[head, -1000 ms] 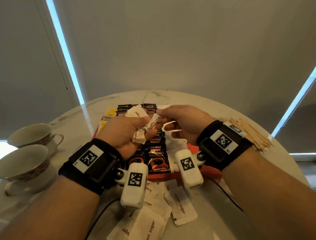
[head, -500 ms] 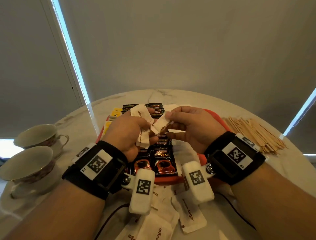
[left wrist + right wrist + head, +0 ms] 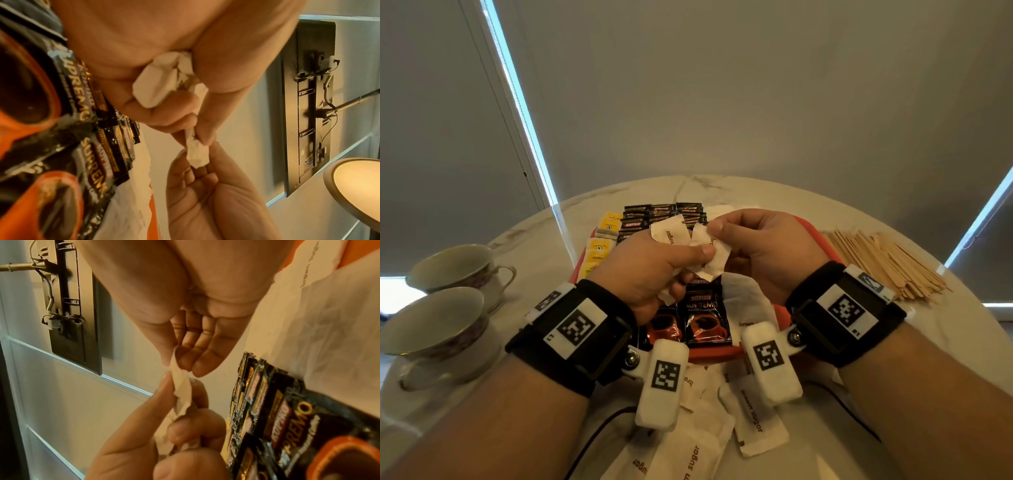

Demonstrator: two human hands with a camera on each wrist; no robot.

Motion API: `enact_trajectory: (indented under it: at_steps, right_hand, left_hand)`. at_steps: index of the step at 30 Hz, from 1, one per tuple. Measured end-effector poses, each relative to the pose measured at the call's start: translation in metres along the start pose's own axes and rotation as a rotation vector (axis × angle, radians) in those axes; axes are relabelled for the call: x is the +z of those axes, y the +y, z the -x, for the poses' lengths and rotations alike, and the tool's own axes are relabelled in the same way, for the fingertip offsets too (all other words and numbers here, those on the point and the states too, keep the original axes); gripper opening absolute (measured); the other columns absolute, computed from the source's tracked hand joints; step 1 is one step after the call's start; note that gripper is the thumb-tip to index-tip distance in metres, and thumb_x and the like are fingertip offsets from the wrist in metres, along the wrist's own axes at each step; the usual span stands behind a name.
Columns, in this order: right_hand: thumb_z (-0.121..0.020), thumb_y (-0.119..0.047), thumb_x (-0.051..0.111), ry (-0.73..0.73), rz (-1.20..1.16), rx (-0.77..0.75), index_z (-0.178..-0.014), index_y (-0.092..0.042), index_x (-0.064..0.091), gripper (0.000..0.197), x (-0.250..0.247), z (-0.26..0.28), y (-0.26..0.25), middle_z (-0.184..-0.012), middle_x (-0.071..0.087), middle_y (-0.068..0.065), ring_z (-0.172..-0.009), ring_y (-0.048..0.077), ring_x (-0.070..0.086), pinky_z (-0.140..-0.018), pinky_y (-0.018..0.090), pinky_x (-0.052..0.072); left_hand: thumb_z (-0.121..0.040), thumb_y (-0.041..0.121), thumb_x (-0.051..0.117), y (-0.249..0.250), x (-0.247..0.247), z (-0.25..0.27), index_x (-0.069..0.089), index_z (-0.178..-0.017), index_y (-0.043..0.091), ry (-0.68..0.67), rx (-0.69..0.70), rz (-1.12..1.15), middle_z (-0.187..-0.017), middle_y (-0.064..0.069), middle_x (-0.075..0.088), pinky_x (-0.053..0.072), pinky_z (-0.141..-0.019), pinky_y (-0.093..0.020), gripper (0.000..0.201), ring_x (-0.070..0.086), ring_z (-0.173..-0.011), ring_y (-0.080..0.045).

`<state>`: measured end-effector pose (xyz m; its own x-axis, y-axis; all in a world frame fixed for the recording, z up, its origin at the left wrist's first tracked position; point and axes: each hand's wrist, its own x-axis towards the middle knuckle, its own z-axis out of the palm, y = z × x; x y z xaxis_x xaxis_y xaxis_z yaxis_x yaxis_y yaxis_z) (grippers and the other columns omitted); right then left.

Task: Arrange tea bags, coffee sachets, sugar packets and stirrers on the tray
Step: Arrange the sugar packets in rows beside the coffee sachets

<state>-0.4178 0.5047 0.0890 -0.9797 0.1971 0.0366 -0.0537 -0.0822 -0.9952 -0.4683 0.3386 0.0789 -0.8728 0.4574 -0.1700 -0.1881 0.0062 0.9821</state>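
Hands (image 3: 654, 270) (image 3: 767, 246) – both grips pinch one sugar packet (image 3: 710, 255).

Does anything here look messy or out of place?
Yes. The sugar packets in the left hand are crumpled, and the right hand pinches one's corner. More brown sugar packets lie loose off the tray, and the stirrers sit beside it.

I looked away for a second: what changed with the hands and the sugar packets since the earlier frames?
Little changed. The right hand still pinches the end of one sugar packet and has drawn it slightly out of the bunch of packets that the left hand keeps gripping; nothing was let go. The tray, coffee sachets, stirrers and cups stayed put.
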Motion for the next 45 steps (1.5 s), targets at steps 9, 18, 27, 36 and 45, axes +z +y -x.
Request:
enact_trajectory:
  at_steps: [9,18,27,36,45]
  right_hand:
    - [-0.086,-0.014,0.077,-0.095,0.038,0.071,-0.110,0.007,0.064,0.034,0.000,0.001,0.006,-0.095,0.071,0.016,-0.080,0.025,0.067,-0.072,0.033,0.062]
    - [-0.090,0.000,0.071,0.107,-0.081,-0.021,-0.100,0.001,0.068,0.011,-0.004,-0.004,0.004,-0.095,0.075,0.017,-0.076,0.022,0.075,-0.063,0.029,0.059]
    - [-0.093,-0.001,0.068,0.246,-0.066,-0.112,-0.100,0.000,0.071,0.008,-0.004,-0.001,0.001,-0.089,0.078,0.015,-0.083,0.028,0.077,-0.073,0.040,0.064]
    - [-0.088,0.004,0.071,0.161,0.021,0.057,-0.101,-0.005,0.070,0.016,-0.006,-0.004,-0.001,-0.099,0.075,0.013,-0.079,0.022,0.073,-0.075,0.033,0.062]
    - [-0.087,0.013,0.065,0.436,0.262,0.340,-0.093,-0.002,0.068,0.017,-0.074,-0.002,-0.004,-0.076,0.064,0.018,-0.064,0.025,0.060,-0.087,0.046,0.059]
  left_hand:
    - [-0.089,0.024,0.080,-0.001,0.000,-0.006,0.075,-0.101,0.011,0.171,0.005,0.161,-0.078,-0.004,0.070,0.038,-0.039,-0.018,0.018,0.052,-0.052,-0.007]
    - [-0.088,0.008,0.078,-0.002,-0.001,-0.006,0.075,-0.097,0.013,0.185,0.073,0.091,-0.084,-0.006,0.070,0.040,-0.042,-0.020,0.011,0.055,-0.055,-0.008]
    - [-0.090,0.008,0.078,-0.004,-0.001,-0.009,0.075,-0.098,0.011,0.232,0.081,0.062,-0.086,-0.008,0.071,0.041,-0.041,-0.019,0.010,0.054,-0.051,-0.005]
    - [-0.093,0.015,0.076,-0.005,-0.002,-0.011,0.075,-0.100,0.011,0.223,0.062,0.092,-0.079,-0.004,0.075,0.041,-0.040,-0.017,0.009,0.055,-0.052,-0.005]
    - [-0.095,0.018,0.073,-0.002,-0.004,-0.014,0.071,-0.106,0.009,0.198,0.017,0.159,-0.094,-0.008,0.075,0.039,-0.037,-0.019,0.015,0.051,-0.051,-0.007]
